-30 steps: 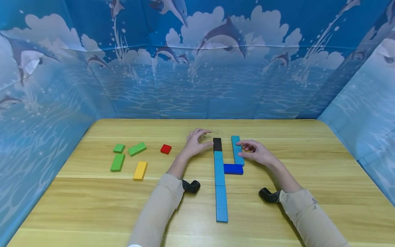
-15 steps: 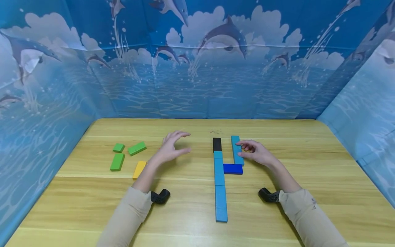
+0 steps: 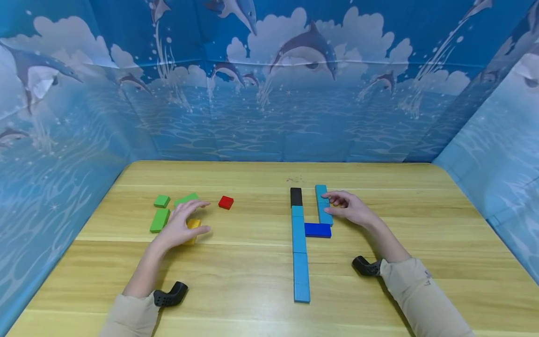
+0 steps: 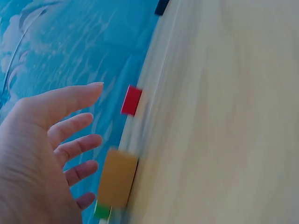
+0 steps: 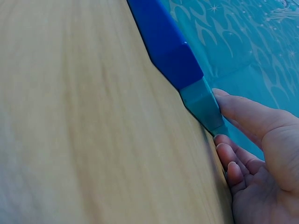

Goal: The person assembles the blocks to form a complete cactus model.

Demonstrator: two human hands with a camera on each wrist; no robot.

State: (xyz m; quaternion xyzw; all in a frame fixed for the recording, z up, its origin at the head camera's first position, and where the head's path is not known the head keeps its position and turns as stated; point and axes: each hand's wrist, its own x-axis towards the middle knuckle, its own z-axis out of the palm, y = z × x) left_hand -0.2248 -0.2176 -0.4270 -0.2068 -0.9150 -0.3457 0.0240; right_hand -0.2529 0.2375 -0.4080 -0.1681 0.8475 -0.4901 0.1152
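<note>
My left hand (image 3: pixel 180 228) hovers over the yellow block (image 3: pixel 194 223), thumb and fingers spread apart with nothing between them. The left wrist view shows that block (image 4: pixel 117 179) beyond the fingertips. My right hand (image 3: pixel 353 209) rests its thumb and fingertips at the side of two light blue blocks (image 3: pixel 322 190) laid end to end. They meet a dark blue block (image 3: pixel 317 230), which joins a long row of light blue blocks (image 3: pixel 299 238) topped by a black block (image 3: pixel 296 197). In the right wrist view, the thumb touches a light blue block (image 5: pixel 203 105).
Around the left hand lie green blocks (image 3: pixel 160 221), one partly hidden behind its fingers. A red block (image 3: pixel 225 202) sits to their right. The wooden table (image 3: pixel 236 281) meets a blue dolphin-print curtain (image 3: pixel 269 117) at its back and sides. Each wrist wears a black device (image 3: pixel 170 295).
My left hand has swept left from beside the black block, past the red block, to the yellow block. The right hand has stayed at the light blue pair, and the blocks have not moved.
</note>
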